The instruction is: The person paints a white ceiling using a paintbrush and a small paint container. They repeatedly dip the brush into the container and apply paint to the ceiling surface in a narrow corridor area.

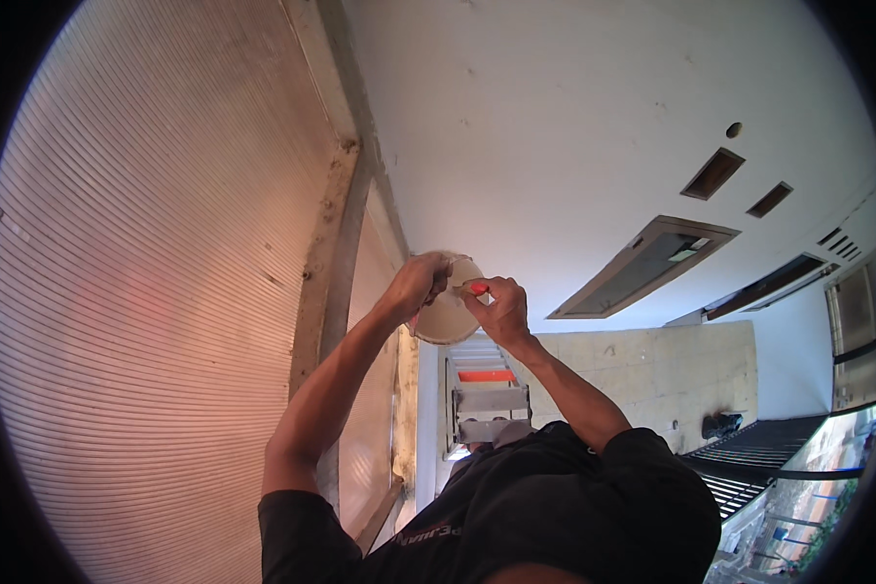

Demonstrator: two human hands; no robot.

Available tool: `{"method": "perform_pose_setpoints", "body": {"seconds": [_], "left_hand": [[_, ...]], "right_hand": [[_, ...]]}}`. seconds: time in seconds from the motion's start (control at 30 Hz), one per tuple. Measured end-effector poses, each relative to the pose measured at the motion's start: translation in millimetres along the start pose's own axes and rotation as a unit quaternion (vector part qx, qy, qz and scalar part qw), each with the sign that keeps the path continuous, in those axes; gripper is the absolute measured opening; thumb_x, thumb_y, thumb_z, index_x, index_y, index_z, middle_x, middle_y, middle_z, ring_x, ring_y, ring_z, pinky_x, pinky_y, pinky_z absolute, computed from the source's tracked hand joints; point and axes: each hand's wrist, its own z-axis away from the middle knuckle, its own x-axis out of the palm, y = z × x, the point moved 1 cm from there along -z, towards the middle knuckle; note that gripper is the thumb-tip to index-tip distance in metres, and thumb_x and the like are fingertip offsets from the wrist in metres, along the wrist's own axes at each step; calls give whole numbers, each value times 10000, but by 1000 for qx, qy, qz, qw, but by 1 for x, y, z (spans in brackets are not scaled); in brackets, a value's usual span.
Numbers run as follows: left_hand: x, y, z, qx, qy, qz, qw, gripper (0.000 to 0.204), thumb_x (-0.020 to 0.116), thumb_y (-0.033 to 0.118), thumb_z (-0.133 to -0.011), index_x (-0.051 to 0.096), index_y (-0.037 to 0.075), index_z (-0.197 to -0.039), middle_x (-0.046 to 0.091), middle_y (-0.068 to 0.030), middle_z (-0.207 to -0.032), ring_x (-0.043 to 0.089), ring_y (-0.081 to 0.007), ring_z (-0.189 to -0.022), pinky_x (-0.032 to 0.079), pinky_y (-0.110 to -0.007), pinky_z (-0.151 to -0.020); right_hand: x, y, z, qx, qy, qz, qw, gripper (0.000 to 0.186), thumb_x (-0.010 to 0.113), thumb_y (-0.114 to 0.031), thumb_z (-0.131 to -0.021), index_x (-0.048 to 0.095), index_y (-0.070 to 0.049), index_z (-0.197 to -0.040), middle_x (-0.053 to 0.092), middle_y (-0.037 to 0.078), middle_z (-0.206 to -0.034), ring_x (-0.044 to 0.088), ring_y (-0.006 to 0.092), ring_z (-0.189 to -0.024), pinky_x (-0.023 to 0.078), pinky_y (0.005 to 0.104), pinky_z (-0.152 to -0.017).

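A round, pale bucket (448,329) is held up in front of me, beside the white wall; its inside looks smeared with a light material. My left hand (420,282) is closed at the bucket's left rim, and its curled fingers partly hide what they grip. Over the right side of the opening, my right hand (501,310) is closed on a small red-handled scraper (478,288). The scraper's blade end points into the bucket and is mostly hidden.
A ladder (492,400) stands below me. Ribbed translucent roofing (165,273) on a beam (326,243) runs along my left. The white wall (535,146) has a framed window (642,268) and small vents. Tiled floor (642,380) and a dark railing (749,457) lie below right.
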Motion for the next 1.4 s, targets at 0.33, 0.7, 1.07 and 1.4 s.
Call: {"method": "perform_pose_setpoints", "body": {"seconds": [0.33, 0.7, 1.07, 1.4], "left_hand": [[4, 7, 3, -22, -15, 13, 1000, 232, 404, 203, -986, 524, 77, -833, 406, 36, -613, 316, -77, -488, 252, -260, -442], [-1, 14, 11, -26, -24, 47, 998, 216, 427, 231, -992, 510, 115, -830, 376, 62, -593, 299, -62, -463, 246, -239, -422], [-3, 11, 3, -28, 18, 58, 998, 228, 390, 204, -983, 503, 97, -816, 399, 33, -570, 305, -87, -437, 250, -272, -411], [-3, 18, 2, -9, -8, 55, 998, 242, 390, 193, -987, 505, 96, -798, 394, 30, -565, 304, -89, -438, 249, -273, -413]], "right_hand": [[17, 8, -2, 31, -15, -80, 996, 183, 779, -152, -778, 765, -43, -924, 730, 120, -795, 684, 245, -699, 520, 341, -687], [-57, 8, 12, 147, 59, -236, 959, 172, 732, -141, -846, 764, -13, -958, 750, 59, -851, 658, 102, -792, 492, 255, -746], [-201, 2, -172, -9, 318, -337, 886, 229, 727, -173, -862, 734, 22, -983, 717, 42, -848, 590, 93, -808, 396, 259, -770], [-199, -44, -329, -121, 298, -394, 861, 242, 737, -157, -849, 722, 35, -994, 704, 73, -883, 615, 136, -864, 437, 276, -857]]}}
